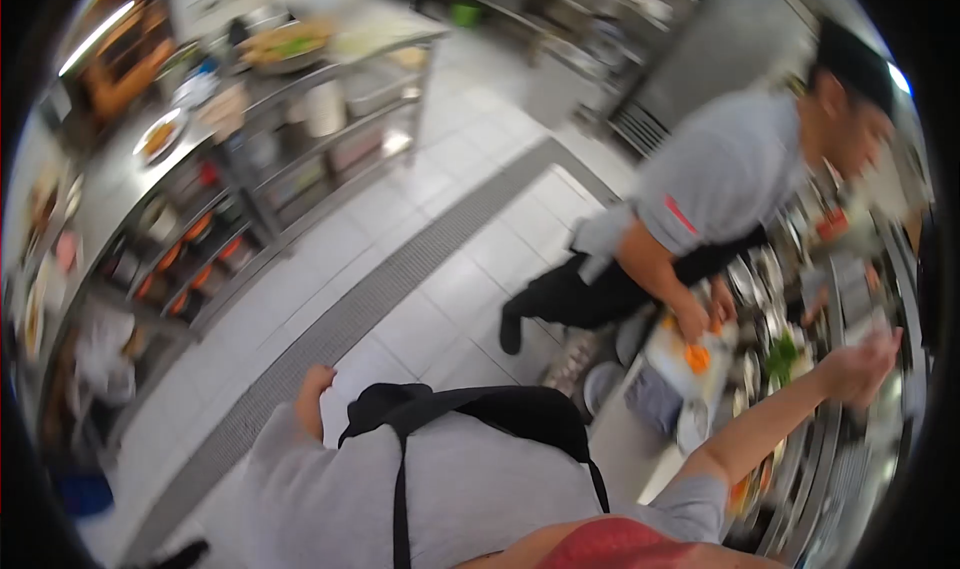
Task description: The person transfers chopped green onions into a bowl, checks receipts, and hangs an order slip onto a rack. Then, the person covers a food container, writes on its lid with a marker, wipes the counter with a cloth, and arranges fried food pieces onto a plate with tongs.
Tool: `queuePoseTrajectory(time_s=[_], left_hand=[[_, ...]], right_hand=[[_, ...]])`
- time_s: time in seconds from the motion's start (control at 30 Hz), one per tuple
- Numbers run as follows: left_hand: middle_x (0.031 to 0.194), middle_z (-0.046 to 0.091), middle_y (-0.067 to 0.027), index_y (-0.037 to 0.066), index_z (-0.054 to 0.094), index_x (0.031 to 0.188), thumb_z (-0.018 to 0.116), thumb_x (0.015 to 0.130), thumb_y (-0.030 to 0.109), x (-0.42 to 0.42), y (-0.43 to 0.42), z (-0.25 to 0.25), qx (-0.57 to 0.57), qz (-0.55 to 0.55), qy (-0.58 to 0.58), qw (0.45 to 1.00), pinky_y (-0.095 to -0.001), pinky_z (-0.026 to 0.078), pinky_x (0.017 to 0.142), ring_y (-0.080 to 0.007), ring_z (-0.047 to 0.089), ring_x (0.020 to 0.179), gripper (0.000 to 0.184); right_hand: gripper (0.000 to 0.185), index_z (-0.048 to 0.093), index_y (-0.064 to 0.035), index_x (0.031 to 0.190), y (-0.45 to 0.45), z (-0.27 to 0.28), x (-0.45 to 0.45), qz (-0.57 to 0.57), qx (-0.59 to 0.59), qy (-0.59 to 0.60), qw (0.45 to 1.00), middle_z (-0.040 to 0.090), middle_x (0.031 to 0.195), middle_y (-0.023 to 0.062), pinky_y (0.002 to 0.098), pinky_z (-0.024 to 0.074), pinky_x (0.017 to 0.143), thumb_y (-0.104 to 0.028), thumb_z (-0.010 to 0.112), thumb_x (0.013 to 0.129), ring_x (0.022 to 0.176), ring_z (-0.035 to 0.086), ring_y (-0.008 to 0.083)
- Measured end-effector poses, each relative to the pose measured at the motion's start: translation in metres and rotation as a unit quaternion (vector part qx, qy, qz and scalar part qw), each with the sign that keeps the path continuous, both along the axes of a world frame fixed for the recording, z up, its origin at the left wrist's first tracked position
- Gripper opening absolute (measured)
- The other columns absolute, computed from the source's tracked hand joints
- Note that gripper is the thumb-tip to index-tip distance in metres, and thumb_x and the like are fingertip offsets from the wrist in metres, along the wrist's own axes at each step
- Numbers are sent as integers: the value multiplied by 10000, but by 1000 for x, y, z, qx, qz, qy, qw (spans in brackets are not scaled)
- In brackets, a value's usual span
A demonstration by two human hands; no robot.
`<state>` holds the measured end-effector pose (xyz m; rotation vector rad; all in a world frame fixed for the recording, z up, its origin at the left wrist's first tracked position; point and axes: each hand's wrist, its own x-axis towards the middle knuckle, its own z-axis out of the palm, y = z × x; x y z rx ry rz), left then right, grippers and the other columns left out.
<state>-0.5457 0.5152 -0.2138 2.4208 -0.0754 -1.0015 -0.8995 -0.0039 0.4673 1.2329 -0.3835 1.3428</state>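
Note:
My left hand point(318, 378) hangs low at my left side above the tiled floor, its fingers curled in, with nothing seen sticking out. My right arm reaches far out to the right. At its end, my right hand point(858, 366) is blurred, fingers drawn together, beside a pale, smeared patch that I cannot identify. Below that hand lie green leaves point(782, 357) among containers on the counter. A cutting board point(712, 381) with orange pieces point(692, 357) is nearer to a co-worker point(715, 179), whose hands point(700, 314) are over it.
The co-worker in a grey shirt and dark cap stands ahead on the right, bent to the counter. A grey floor grate point(400, 304) crosses the white tiles point(465, 314). On the left, a steel shelf unit point(265, 204) holds containers, with a plate of food point(160, 137) on top.

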Motion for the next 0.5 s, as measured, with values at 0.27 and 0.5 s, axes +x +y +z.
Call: queuePoseTrajectory(time_s=[0.27, 0.5], left_hand=[[642, 613, -108, 62, 644, 837, 544, 693, 236, -22, 118, 32, -83, 281, -31, 956, -317, 472, 539, -193, 597, 556, 247], [594, 582, -100, 48, 623, 826, 544, 742, 225, -68, 288, -1, -22, 407, 94, 908, -350, 468, 427, -209, 581, 488, 212]], right_hand=[[120, 590, -15, 865, 158, -152, 333, 609, 414, 137, 662, 589, 711, 76, 393, 451, 792, -38, 479, 825, 613, 591, 195], [155, 614, -38, 928, 343, -227, 519, 626, 685, 248, 278, 557, 590, 46, 266, 474, 609, -73, 496, 833, 560, 536, 111]])
